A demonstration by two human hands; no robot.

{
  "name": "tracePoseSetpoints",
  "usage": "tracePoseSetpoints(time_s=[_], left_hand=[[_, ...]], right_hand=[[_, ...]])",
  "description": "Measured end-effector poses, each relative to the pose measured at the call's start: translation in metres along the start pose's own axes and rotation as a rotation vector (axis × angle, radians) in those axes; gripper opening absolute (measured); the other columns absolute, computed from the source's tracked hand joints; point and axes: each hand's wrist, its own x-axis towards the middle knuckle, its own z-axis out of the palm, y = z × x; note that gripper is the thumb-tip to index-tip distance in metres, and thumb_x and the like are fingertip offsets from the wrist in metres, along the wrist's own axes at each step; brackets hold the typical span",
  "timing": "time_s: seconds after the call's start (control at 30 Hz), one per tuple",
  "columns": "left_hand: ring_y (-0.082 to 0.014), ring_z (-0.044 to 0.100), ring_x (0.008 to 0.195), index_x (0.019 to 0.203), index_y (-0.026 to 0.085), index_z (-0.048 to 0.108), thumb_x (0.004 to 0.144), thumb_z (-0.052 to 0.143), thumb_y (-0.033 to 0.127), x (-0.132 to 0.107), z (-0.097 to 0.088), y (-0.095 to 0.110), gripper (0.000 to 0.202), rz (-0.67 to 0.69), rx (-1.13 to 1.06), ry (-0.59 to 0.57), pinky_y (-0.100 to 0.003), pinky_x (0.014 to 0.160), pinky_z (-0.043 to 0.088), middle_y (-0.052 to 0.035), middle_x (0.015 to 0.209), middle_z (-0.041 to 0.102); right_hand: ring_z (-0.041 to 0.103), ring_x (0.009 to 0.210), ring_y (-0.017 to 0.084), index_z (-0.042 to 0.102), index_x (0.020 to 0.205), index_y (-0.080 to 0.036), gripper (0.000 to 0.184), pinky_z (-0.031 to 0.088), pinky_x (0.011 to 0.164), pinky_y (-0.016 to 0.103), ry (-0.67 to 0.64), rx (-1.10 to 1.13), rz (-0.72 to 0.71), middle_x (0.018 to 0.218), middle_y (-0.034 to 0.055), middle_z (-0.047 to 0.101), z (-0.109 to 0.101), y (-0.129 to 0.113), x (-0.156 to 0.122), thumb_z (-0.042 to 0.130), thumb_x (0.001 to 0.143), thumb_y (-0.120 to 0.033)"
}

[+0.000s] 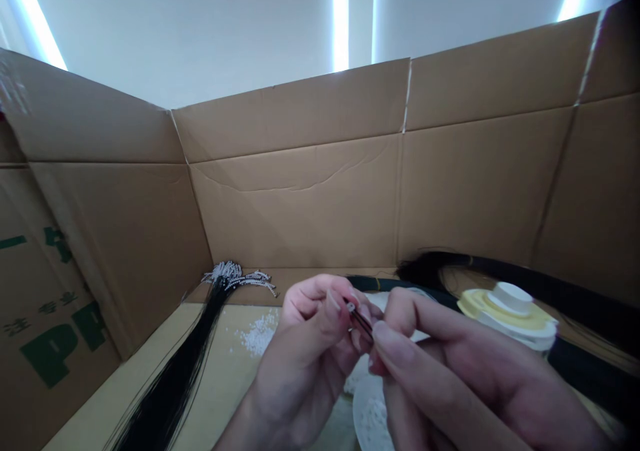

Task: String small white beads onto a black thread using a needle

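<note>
My left hand [310,351] is closed in a pinch, thumb against fingers, at a small pale bead-like tip [351,307]. From that tip a thin dark strand [363,324] runs to my right hand [440,364], which pinches it between thumb and forefinger. Whether the dark piece is hair or cord is too small to tell. Both hands are close together, raised above the work surface. Partly hidden below them is a white dish [370,414] with small pale pieces in it. Left of my left hand lies a pile of tiny white beads [259,334].
A bundle of long black hair [185,377] with beaded ends [227,274] lies at the left. More black hair [505,271] stretches along the right. A yellow and white round container [510,314] stands behind my right hand. Cardboard walls [300,204] rise behind and at the sides.
</note>
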Motion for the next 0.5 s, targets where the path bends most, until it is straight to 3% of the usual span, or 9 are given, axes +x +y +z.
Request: tracePoseSetpoints(time_s=[0.17, 0.5], left_hand=[[-0.0028, 0.062, 0.055, 0.074, 0.013, 0.073, 0.077, 0.078, 0.025, 0.0013, -0.0015, -0.0004, 0.014, 0.019, -0.011, -0.033, -0.011, 0.056, 0.054, 0.0009, 0.071, 0.072], [-0.0045, 0.064, 0.06, 0.073, 0.016, 0.074, 0.071, 0.082, 0.027, -0.0002, 0.0018, 0.0009, 0.014, 0.035, 0.036, -0.006, -0.012, 0.058, 0.055, 0.0021, 0.069, 0.072]], right_hand=[[0.024, 0.026, 0.001, 0.05, 0.078, -0.022, 0.033, 0.023, 0.029, 0.012, -0.025, -0.01, 0.002, 0.04, -0.007, 0.05, 0.0003, -0.0012, 0.0017, 0.06, 0.089, -0.052], [0.023, 0.024, 0.002, 0.051, 0.076, -0.022, 0.036, 0.023, 0.027, 0.014, 0.019, -0.082, -0.006, 0.038, -0.0066, 0.048, -0.0005, -0.0029, 0.0011, 0.059, 0.087, -0.056]])
